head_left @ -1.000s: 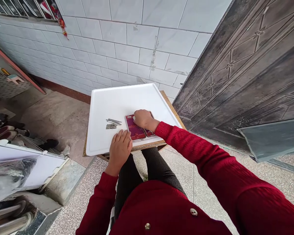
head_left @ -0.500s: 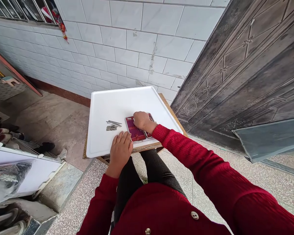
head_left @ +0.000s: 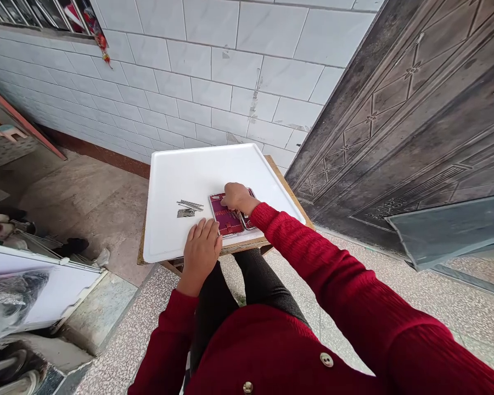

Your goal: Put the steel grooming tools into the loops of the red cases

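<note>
An open manicure case (head_left: 227,227) with a red-purple lining lies near the front edge of a white tray (head_left: 164,181). Over its middle is my right hand (head_left: 236,197), fingers curled down and pressed together; whatever they pinch is hidden. Beneath that hand, small shiny metal pieces show in the case. My left hand (head_left: 201,244) rests with fingers stretched out at the tray's front edge, its fingertips beside the case's left corner. Left of the case lie several slim metal tools (head_left: 190,204) and, just below them, what look like nail clippers (head_left: 185,213).
The tray sits on a wooden table (head_left: 288,189) against a white tiled wall (head_left: 214,77). A dark patterned door (head_left: 379,126) stands at right. On the left, a white rack (head_left: 57,291) and shoes (head_left: 4,230) are on the floor.
My right hand has shifted slightly within the case, and more of the metal pieces under it now show. My left hand stays in place; the whole view has moved a little.
</note>
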Motion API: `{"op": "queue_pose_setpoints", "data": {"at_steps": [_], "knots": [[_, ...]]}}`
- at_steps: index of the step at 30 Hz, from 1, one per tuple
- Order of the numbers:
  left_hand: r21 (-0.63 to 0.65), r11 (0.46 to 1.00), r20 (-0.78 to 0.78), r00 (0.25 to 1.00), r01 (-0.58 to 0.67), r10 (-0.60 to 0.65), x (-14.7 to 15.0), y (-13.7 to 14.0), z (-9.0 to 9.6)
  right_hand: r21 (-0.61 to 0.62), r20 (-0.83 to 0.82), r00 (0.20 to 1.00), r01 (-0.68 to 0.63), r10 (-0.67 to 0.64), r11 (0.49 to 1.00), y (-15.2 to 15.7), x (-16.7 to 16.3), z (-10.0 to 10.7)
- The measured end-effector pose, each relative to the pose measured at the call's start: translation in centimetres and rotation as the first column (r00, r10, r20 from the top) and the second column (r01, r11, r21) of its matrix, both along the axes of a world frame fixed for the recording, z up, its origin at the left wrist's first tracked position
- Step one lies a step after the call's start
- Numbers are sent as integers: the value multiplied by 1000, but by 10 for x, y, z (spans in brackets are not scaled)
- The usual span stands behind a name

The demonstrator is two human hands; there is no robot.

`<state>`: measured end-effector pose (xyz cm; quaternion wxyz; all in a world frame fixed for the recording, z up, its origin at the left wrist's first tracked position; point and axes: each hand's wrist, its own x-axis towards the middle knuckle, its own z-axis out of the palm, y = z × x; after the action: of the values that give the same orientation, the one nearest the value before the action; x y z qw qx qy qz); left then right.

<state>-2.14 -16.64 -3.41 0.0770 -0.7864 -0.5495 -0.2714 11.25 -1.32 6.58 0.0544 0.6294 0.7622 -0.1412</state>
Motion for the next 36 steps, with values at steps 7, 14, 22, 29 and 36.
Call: {"op": "queue_pose_setpoints", "data": {"at_steps": [7, 14, 22, 29, 36], "knots": [[-8, 1000, -8, 1000, -7, 7, 1, -1, 0, -49, -151, 983, 98, -104, 994, -4, 14, -7], [-14, 1000, -10, 1000, -11, 11, 1, -1, 0, -121, -322, 923, 179, -209, 976, 10, 14, -11], [-14, 1000, -40, 999, -26, 26, 1, -3, 0, -36, -507, 861, -68, 40, 997, 34, -34, -9], [10, 1000, -57, 998, -20, 21, 0, -2, -1, -15, -263, 937, -241, 229, 970, 24, -90, -6], [-6, 1000, -39, 999, -15, 15, 0, -1, -1, 119, -235, 954, -162, 186, 980, 23, -39, -4]]}}
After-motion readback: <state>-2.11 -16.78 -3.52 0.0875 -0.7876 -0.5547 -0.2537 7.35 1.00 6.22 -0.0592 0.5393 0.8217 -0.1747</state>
